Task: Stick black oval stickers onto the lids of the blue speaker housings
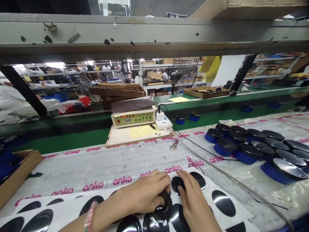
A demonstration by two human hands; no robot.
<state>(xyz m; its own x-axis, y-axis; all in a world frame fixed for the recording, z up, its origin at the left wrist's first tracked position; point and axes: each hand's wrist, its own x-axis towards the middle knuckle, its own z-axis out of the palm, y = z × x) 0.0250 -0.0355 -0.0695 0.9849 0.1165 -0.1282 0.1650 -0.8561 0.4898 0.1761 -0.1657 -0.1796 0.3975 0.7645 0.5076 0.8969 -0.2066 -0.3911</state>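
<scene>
My left hand point(151, 190), with a beaded bracelet at the wrist, has its fingers wrapped round a black ring-shaped part point(166, 206) at the lower middle. Close to its right, my right hand point(193, 199) rests over the white sheet point(212, 187), fingers bent at a black disc point(178, 184); whether it grips the disc is hard to see. More glossy black discs point(224, 203) lie flat on the sheet. Below my left hand is a round black shiny piece point(155, 224).
Several blue parts with black tops point(248, 153) stand at the right. A cable point(229, 175) crosses the bench there. A control box point(134, 117) sits on a board in the middle. At the left edge is a cardboard box point(21, 174). Overhead runs a metal shelf point(154, 32).
</scene>
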